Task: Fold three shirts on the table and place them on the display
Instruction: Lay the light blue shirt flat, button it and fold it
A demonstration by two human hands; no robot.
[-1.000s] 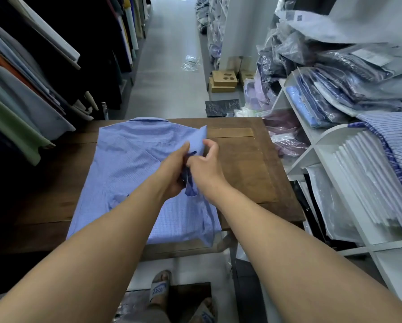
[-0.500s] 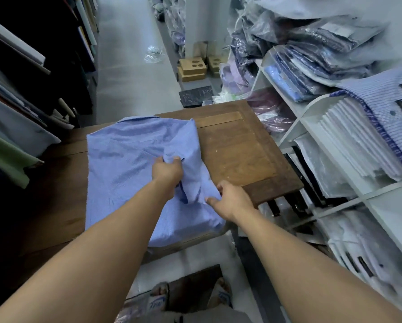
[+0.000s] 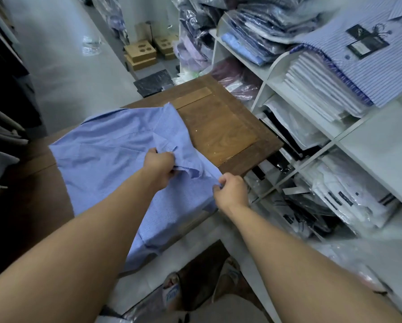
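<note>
A light blue shirt (image 3: 106, 159) lies spread on the brown wooden table (image 3: 221, 127), its near end hanging over the table's front edge. My left hand (image 3: 159, 167) grips a bunched fold of the shirt near its middle. My right hand (image 3: 231, 190) pinches the shirt's right edge at the table's near corner. The cloth between both hands is creased and slightly lifted. White display shelves (image 3: 349, 136) stand to the right, with a folded striped blue shirt (image 3: 363, 64) on top.
The shelves hold stacks of folded white shirts (image 3: 316, 87) and bagged clothes (image 3: 260, 26). Hanging garments (image 3: 4, 117) line the left side. Cardboard boxes (image 3: 140, 53) sit on the floor beyond the table. My sandalled feet (image 3: 172, 292) show below.
My right hand has slid from beside my left hand down along the shirt's right edge to the near corner. The left hand keeps its grip. My view has swung right toward the shelves.
</note>
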